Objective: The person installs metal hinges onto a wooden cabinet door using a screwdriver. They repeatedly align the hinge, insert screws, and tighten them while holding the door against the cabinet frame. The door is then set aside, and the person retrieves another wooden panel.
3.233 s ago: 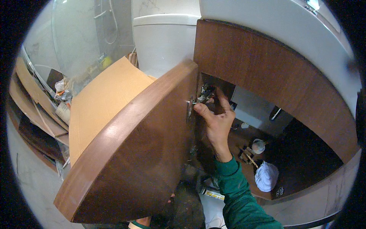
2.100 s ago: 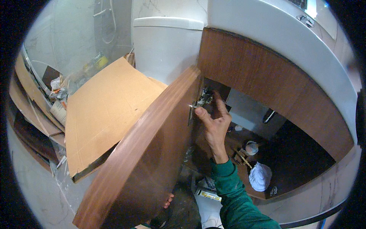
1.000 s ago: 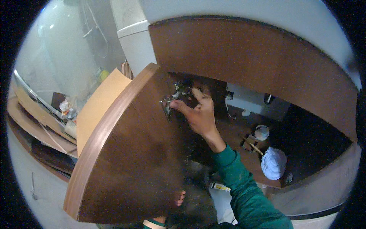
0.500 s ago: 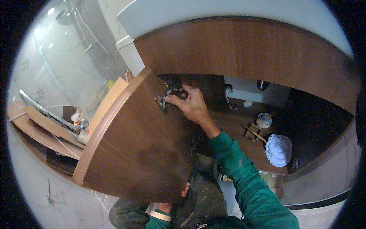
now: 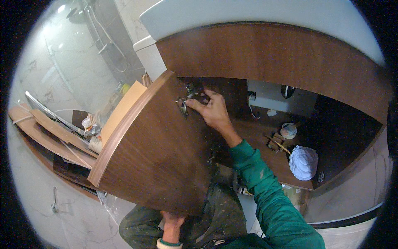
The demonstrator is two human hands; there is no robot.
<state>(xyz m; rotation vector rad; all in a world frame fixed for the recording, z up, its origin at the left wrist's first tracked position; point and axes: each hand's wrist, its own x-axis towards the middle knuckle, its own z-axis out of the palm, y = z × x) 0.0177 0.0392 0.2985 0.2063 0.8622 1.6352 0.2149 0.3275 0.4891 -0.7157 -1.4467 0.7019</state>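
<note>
Swung further round, the cabinet door (image 5: pixel 157 153) rests on the left hand (image 5: pixel 172 220) at six o'clock, steadying it while right hand (image 5: pixel 209 110) fingers pinch the hinge (image 5: pixel 182 104).

Views: I have one, the left head camera; no second view to share ground with.
Position: I look from above a crouching person, down over their knees, forearms coming in from the near edge.
Facing: downward and forward into an open vanity cabinet (image 5: pixel 290 137) under a white basin (image 5: pixel 257 16).
Distance: close; the wooden door (image 5: pixel 157 145) fills my centre, with the right hand (image 5: pixel 209 110) at its far edge.
Left: I see floor, stacked boards (image 5: pixel 49 133), a shower wall.
Right: I see the cabinet's dark inside.
Distortion: fisheye; straight edges bow near my rim, corners black.
</note>
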